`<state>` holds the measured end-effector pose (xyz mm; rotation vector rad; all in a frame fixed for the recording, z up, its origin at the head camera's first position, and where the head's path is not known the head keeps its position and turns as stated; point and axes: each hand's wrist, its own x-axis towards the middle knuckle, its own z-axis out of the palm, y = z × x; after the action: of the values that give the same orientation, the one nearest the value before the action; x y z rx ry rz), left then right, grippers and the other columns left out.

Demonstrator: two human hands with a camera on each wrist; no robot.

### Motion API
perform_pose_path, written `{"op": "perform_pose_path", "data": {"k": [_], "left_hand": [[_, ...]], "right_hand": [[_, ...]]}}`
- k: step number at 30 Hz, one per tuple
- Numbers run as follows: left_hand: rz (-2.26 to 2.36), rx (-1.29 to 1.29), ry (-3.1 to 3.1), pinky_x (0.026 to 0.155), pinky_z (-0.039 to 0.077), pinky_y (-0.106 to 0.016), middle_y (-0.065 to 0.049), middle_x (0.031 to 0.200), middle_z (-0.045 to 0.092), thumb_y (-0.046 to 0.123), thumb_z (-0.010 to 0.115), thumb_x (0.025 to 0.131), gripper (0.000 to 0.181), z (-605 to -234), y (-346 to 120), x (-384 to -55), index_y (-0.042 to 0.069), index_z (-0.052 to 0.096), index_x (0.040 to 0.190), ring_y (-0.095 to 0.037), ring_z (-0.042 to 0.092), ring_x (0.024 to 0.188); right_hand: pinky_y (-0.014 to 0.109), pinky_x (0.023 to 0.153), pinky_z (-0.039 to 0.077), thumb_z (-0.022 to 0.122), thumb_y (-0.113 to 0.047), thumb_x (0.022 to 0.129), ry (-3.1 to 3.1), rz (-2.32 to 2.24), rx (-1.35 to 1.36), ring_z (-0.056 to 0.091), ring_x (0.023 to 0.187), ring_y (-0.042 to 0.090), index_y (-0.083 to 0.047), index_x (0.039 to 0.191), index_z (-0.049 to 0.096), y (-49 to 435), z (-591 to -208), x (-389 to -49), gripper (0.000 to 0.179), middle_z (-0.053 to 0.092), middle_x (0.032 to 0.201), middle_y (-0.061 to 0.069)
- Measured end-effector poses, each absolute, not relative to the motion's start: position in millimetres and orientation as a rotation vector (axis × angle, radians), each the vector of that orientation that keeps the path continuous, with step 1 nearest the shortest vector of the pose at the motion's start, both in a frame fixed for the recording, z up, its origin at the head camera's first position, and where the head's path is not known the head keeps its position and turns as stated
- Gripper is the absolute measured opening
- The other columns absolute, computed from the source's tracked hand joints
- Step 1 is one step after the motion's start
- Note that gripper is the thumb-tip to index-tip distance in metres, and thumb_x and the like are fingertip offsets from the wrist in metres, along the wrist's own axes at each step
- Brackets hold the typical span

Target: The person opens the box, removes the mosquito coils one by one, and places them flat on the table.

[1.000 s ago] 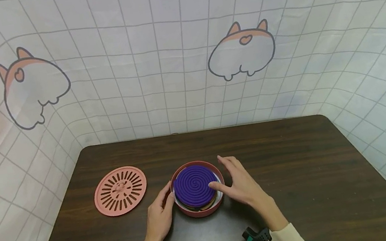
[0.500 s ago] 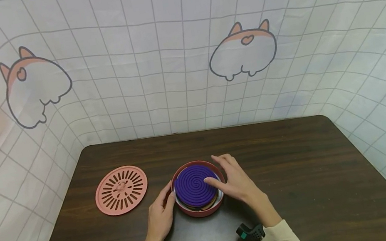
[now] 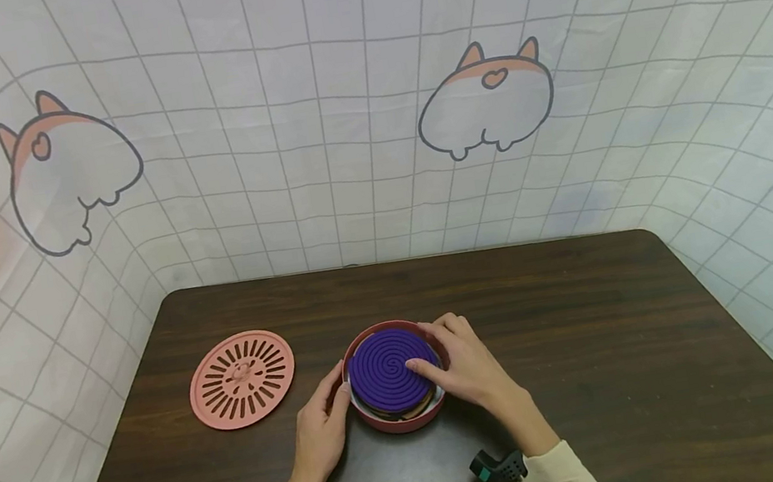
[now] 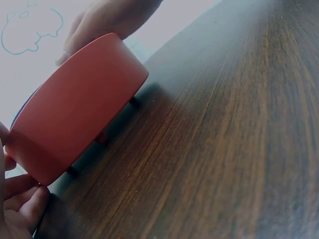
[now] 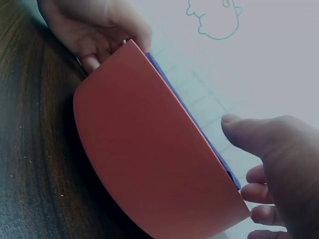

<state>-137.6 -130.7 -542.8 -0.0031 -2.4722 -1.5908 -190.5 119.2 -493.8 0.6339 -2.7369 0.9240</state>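
Note:
A purple spiral mosquito coil [image 3: 382,370] lies on top of a stack inside a round red mosquito coil holder [image 3: 397,427]. Brownish layers show beneath its near edge. My left hand [image 3: 321,430] grips the holder's left side, thumb at the rim, with fingertips near the base in the left wrist view. My right hand [image 3: 477,368] is over the right rim; its thumb [image 5: 249,132] hovers above the coil, and the other fingers reach down by the right side. Short feet [image 4: 101,137] hold the holder up off the wood.
A pink slotted round lid [image 3: 242,380] lies on the dark wooden table [image 3: 600,342], left of the holder. A white grid-patterned curtain [image 3: 336,114] with animal drawings surrounds the table's back and sides. A black camera [image 3: 498,468] sits on the right wrist.
My right hand has moved left and inward, bringing its thumb over the coil and its fingers to the rim. My left hand keeps its grip on the holder, which stays in place.

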Motion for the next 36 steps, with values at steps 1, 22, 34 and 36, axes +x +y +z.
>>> {"op": "perform_pose_path", "data": {"k": [1, 22, 34, 36], "left_hand": [[-1.589, -0.003, -2.474, 0.104, 0.050, -0.043, 0.001, 0.139, 0.063, 0.033, 0.055, 0.103, 0.041, -542.7, -130.9, -137.6, 0.022, 0.058, 0.142, -0.018, 0.060, 0.128], [-1.607, -0.005, -2.479, 0.103, 0.051, -0.041, 0.003, 0.138, 0.064, 0.034, 0.055, 0.103, 0.040, -540.9, -131.3, -137.2, 0.024, 0.058, 0.142, -0.015, 0.061, 0.126], [-1.615, 0.006, -2.488, 0.103, 0.051, -0.038, 0.002, 0.138, 0.064, 0.034, 0.056, 0.103, 0.041, -540.7, -130.5, -137.6, 0.024, 0.058, 0.142, -0.016, 0.061, 0.127], [-1.634, 0.019, -2.492, 0.103, 0.051, -0.034, 0.002, 0.138, 0.064, 0.035, 0.057, 0.102, 0.041, -540.2, -130.5, -137.6, 0.025, 0.058, 0.142, -0.014, 0.061, 0.126]], "right_hand": [[0.038, 0.086, 0.049, 0.074, -0.046, 0.087, -2.735, 0.917, 0.638, 0.048, 0.104, 0.020, -0.007, 0.135, 0.062, 118.7, -494.1, -190.4, 0.062, 0.060, 0.111, 0.009], [0.035, 0.082, 0.048, 0.076, -0.038, 0.088, -2.701, 0.753, 0.671, 0.051, 0.098, 0.020, -0.006, 0.130, 0.066, 114.0, -492.3, -187.4, 0.054, 0.064, 0.109, 0.005], [0.035, 0.083, 0.051, 0.078, -0.036, 0.087, -2.676, 0.700, 0.663, 0.055, 0.098, 0.019, -0.006, 0.126, 0.068, 112.0, -489.4, -184.8, 0.050, 0.064, 0.107, 0.005], [0.036, 0.084, 0.051, 0.078, -0.035, 0.087, -2.677, 0.710, 0.660, 0.055, 0.098, 0.020, -0.006, 0.126, 0.068, 112.0, -489.1, -184.4, 0.050, 0.064, 0.107, 0.005]]}}
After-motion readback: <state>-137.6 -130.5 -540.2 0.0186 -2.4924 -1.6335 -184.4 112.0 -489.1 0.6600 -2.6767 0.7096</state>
